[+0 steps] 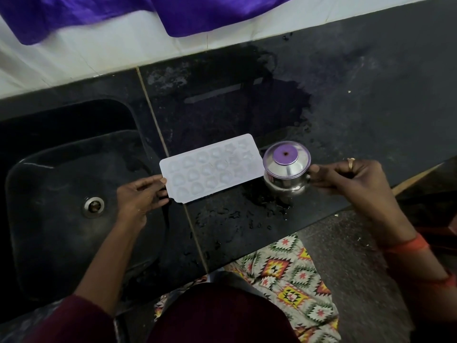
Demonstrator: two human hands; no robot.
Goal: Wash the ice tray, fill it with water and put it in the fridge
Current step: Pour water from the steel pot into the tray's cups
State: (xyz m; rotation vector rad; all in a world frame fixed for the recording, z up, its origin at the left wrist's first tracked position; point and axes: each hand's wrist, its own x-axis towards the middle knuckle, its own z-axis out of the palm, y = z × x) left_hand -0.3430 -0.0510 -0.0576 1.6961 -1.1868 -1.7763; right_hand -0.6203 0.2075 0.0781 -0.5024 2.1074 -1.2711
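A white ice tray (211,168) with several round cups lies on the black counter, its long side slanting up to the right. My left hand (142,195) pinches its near left end, thumb on top. Just right of the tray stands a small steel pot (286,170) whose mouth mirrors purple. My right hand (351,180) grips the pot at its right side, fingers curled. I cannot tell whether the tray's cups hold water.
A black sink (61,194) with a steel drain (93,206) lies to the left. The counter (358,107) is wet around the tray and pot. White wall tiles and a purple cloth (197,13) run along the back. A patterned mat (291,280) covers the floor below the counter edge.
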